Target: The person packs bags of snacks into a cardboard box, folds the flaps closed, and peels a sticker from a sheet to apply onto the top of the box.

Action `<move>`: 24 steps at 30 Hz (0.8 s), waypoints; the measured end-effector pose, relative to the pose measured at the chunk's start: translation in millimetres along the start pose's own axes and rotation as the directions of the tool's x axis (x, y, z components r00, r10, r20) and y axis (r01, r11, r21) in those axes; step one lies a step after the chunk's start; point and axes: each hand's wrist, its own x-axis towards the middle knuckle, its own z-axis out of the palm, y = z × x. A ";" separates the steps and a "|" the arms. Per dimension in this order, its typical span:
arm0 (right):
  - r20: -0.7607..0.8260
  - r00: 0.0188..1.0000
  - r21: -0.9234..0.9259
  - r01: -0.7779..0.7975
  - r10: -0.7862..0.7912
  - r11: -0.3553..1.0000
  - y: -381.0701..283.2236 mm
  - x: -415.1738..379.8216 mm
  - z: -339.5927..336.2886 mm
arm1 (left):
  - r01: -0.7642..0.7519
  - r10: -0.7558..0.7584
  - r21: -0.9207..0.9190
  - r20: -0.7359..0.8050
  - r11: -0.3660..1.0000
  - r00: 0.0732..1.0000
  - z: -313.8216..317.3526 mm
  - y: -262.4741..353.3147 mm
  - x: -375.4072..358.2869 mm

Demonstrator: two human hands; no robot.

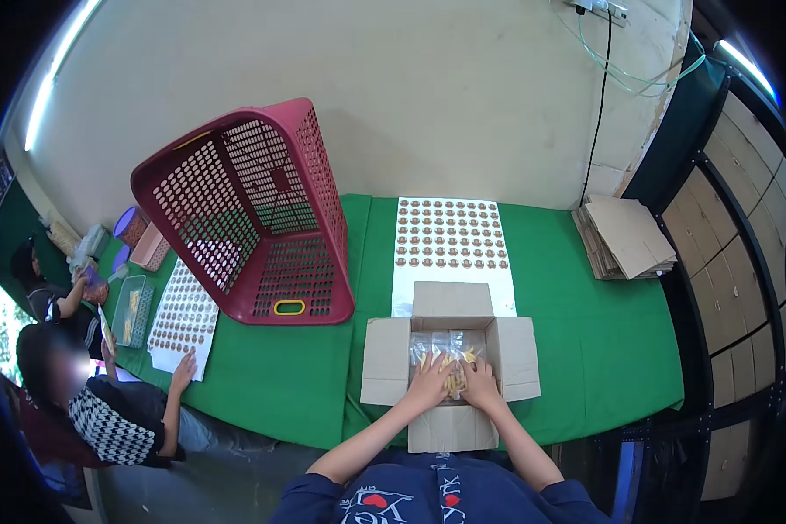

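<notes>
An open cardboard box stands in front of me on the green table, its flaps folded outward. Inside it lie clear plastic bags with small yellow-brown pieces in them. My left hand reaches in over the near side and rests on the bags, fingers extended. Beside it, my right hand lies on the bags too, its fingers spread. Beneath my hands, part of the contents is hidden. Behind the box is a white sheet with rows of round brown stickers, partly covered by the far flap.
A large maroon plastic basket lies on its side at left. Flattened cardboard is stacked at the table's right end. Another sticker sheet and a green basket are near two people at left. Shelves with cartons stand at right.
</notes>
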 end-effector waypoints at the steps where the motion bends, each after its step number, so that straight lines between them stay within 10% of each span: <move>1: 0.031 0.999 0.000 -0.017 0.017 1.000 1.3 -1.0 2.0 | -0.012 0.012 0.017 0.011 1.000 1.000 1.6 -2.4 0.9; 10: 0.030 0.996 0.044 -0.080 0.079 0.996 -1.6 2.0 0.6 | 0.115 -0.113 -0.003 0.142 0.993 0.983 2.5 -3.1 0.6; 16: -0.401 0.903 0.103 0.215 -0.157 0.971 -12.2 -29.2 -28.1 | -0.061 0.080 0.071 -0.301 0.996 0.950 -37.9 9.5 -28.7; 19: -0.546 0.836 0.128 0.034 0.042 0.991 -14.0 -48.9 -41.8 | 0.245 -0.226 -0.015 -0.447 0.969 0.866 -53.3 4.6 -53.9; 24: -0.484 0.852 0.366 -0.010 0.199 0.931 21.7 -50.9 -4.3 | 0.211 -0.384 -0.433 -0.363 0.876 0.849 2.9 -39.2 -63.6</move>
